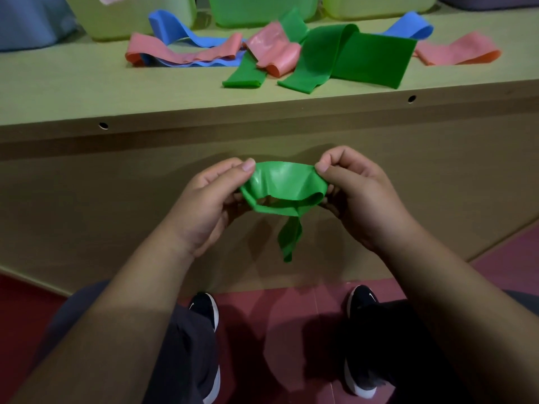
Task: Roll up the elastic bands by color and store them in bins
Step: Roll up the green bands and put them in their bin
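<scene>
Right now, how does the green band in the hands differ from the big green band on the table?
The held green band is pinched between the left hand and right hand; the wide green band lies untouched on the table. The held green band is bunched with a tail dangling; the wide green band lies mostly flat, folded over. Both are green.

Loose elastic bands [350,53] lie on the bench [73,83], bins [262,10] behind them; before the bench, the held band [285,185] spans left hand [210,199] to right hand [358,196].
</scene>
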### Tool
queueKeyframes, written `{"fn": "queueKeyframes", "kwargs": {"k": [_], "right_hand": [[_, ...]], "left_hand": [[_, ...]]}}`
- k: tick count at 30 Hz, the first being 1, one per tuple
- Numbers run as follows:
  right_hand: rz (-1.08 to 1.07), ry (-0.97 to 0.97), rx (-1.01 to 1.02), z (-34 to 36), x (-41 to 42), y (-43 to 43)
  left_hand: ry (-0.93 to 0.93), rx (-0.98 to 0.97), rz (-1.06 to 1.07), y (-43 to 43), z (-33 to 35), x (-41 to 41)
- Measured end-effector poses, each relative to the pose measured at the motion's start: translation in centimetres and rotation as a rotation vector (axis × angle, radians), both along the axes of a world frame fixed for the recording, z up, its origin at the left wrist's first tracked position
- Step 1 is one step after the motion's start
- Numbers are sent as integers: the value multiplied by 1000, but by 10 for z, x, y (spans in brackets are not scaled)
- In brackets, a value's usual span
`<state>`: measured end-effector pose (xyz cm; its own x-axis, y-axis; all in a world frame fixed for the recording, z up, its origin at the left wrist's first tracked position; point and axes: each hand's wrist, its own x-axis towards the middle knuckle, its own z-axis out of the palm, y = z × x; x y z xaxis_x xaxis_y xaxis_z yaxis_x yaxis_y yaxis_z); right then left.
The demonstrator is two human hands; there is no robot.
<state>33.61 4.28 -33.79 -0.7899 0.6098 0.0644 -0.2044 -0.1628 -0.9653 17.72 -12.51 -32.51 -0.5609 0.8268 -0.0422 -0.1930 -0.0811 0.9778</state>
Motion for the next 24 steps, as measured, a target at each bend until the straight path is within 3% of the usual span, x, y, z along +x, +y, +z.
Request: {"fn": "queueKeyframes", "kwargs": {"k": [7, 12, 17, 21, 24], "right_hand": [[-13, -118, 183, -5, 2, 5], [48, -322, 462, -11, 7, 17], [161, -559, 768, -13, 14, 28], [342, -696, 780, -13, 14, 22], [563, -700, 635, -12, 15, 16]], "left_hand": [[143, -155, 1, -4, 8, -2], [187, -312, -236, -14, 10, -15], [387, -593, -527, -27, 10, -30], [310, -480, -500, -24, 6, -25], [273, -371, -463, -20, 6, -19]]}}
